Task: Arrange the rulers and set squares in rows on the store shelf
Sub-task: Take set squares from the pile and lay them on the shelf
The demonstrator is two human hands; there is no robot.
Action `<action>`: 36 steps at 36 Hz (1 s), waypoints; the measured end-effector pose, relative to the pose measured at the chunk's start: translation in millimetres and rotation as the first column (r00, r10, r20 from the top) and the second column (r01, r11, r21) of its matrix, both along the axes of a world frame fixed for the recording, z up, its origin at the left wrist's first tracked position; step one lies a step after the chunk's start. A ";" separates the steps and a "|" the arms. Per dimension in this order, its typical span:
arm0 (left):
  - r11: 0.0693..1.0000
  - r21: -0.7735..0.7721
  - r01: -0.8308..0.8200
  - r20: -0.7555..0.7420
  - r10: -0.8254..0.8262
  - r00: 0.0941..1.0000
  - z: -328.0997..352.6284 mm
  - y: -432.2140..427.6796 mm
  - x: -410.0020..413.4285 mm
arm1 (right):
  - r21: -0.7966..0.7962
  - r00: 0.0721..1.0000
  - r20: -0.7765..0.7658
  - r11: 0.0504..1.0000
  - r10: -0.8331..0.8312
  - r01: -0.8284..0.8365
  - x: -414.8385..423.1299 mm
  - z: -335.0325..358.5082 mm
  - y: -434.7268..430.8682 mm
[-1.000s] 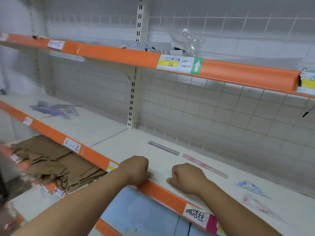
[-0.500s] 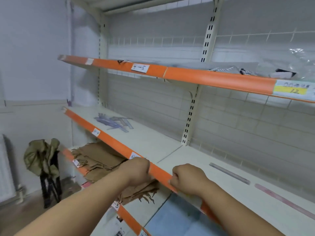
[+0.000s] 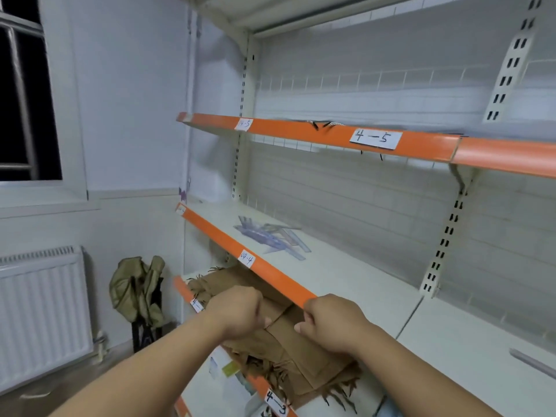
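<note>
On the middle shelf no row shows yet, so the arranging looks barely begun. The left grip and right grip, both curled closed on nothing visible, hover by its near edge. The rulers and set squares lie heaped at far left, too blurred to count, and one grey ruler is cut off at right.
</note>
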State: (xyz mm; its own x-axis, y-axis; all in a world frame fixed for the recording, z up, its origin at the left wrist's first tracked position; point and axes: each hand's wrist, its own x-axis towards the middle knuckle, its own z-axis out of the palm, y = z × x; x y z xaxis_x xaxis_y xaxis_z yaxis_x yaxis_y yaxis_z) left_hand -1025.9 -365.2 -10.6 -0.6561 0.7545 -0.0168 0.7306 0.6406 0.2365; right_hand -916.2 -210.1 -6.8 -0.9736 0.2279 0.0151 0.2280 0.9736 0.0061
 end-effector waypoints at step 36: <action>0.998 -0.048 0.034 -0.058 -0.037 0.998 -1.7 89.5 -280.0 | 0.022 1.000 -0.017 1.000 0.023 -0.022 -286.3 -8.9 85.9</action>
